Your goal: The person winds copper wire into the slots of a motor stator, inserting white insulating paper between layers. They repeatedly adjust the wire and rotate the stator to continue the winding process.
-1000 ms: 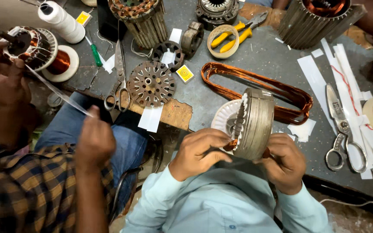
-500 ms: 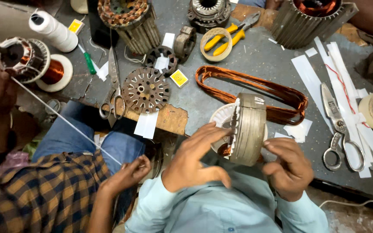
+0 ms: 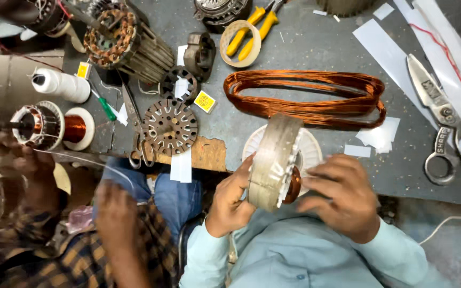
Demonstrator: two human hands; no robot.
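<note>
While gripping the metal motor ring [image 3: 273, 162] on edge, left hand [image 3: 230, 200] clamped to its near rim, right hand [image 3: 342, 194] fingers curled against its copper-wound face

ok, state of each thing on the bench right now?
stator: on edge, gripped by left hand
right hand: at the stator's copper winding
wire coil: loose loop, flat on table
scissors: lying open
yellow pliers: lying across tape ring
thread spool: on its side
co-worker's stator: partly wound, thread pulled taut
</note>
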